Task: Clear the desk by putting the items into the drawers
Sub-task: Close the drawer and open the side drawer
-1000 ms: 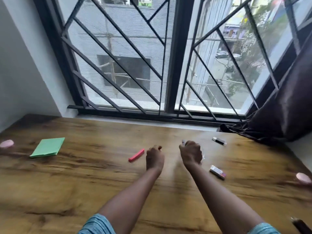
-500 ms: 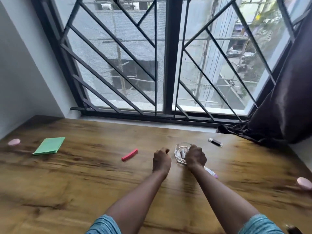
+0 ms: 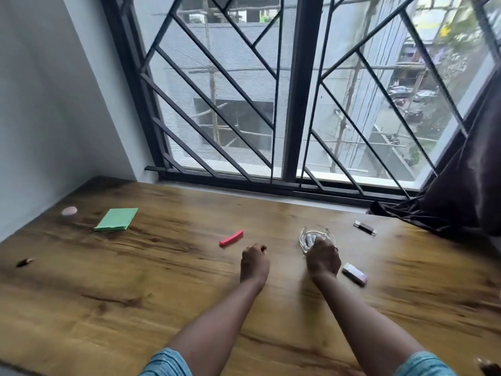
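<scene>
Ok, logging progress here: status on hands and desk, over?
Left hand curled, nothing seen in it. Right hand at glass dish near rim, grip hidden. Red bar, green pad loose on desk. No drawer in view.

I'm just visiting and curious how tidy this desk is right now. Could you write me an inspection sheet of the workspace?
Surface: wooden desk, streaky grain.
Job's things: green notepad and pink oval thing far left; red bar mid-desk; glass dish holding small cylinders; black stick beyond it; pale small box right of the right wrist; no drawers in view.
Clutter: small dark thing near left edge; dark shape at bottom right corner; both too blurred to name.
Hands: left hand in a fist, nothing seen in it; right hand over the dish's near rim, fingers hidden.
Cables: nothing seen.
Surroundings: barred window, dark curtain right, white wall left.
</scene>
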A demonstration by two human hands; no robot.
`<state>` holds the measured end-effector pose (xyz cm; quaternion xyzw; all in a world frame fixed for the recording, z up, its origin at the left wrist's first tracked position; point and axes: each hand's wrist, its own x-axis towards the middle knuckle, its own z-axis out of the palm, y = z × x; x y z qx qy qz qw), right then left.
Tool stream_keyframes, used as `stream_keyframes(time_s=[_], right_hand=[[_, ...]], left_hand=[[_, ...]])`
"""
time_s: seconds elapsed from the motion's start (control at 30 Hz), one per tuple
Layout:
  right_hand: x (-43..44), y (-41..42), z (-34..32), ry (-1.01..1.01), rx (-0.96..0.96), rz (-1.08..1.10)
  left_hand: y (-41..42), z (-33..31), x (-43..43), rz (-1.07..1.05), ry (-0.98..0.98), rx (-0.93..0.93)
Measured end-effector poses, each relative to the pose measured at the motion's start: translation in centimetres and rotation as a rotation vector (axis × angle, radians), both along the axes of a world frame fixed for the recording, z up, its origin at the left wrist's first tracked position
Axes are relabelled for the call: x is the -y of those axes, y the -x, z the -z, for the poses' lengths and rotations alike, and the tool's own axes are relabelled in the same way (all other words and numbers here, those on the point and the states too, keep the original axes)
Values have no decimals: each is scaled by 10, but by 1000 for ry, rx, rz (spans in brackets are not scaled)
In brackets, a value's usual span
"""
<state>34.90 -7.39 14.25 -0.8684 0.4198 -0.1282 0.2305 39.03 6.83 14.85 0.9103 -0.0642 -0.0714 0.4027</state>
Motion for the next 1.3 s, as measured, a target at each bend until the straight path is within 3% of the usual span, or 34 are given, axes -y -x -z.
stream_keyframes(time_s=[0.27, 0.63, 0.9, 1.3], right_hand=[[-104, 12, 11, 116, -19, -58], [-275, 54, 31, 106, -132, -159], [-324, 89, 11, 260, -199, -334], [-406, 190, 23, 150, -277, -378]], left_hand=[[-3, 10, -98, 11, 6, 18], [21, 31, -245, -9, -9, -7], [40, 20, -306, -63, 76, 17], [141, 29, -383, -9, 16, -48]])
